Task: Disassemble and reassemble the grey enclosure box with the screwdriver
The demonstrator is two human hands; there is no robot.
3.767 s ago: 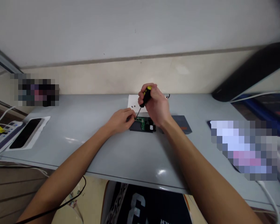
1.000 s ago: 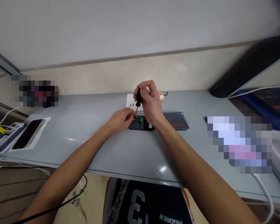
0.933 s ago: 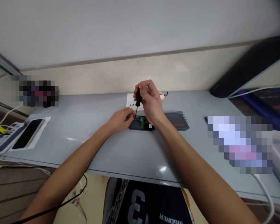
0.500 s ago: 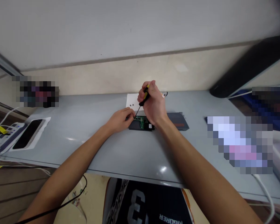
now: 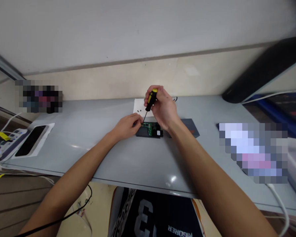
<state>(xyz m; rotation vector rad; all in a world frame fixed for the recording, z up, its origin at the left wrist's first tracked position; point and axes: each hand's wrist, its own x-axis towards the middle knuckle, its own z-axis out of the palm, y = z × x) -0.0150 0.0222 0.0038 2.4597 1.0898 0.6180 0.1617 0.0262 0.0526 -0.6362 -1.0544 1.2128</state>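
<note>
**Screwdriver set on an opened device**

The right hand (image 5: 162, 108) has its grip closed around the black-and-yellow handle of a small screwdriver (image 5: 150, 100), which tilts down and to the left from the fingers. Its thin shaft ends at the near-left corner of a green circuit board (image 5: 149, 126) seated in a flat black rectangular casing (image 5: 148, 131) on the grey counter (image 5: 113, 154), just below the grip. The left hand (image 5: 127, 126) pinches shut on the casing's left edge, touching it right beside the screwdriver tip. Behind the grip lies a white paper sheet (image 5: 138, 106) carrying a few tiny dark screws (image 5: 138, 111). To the right of the casing, partly under the right wrist, rests a flat dark grey panel (image 5: 191, 126).
</note>
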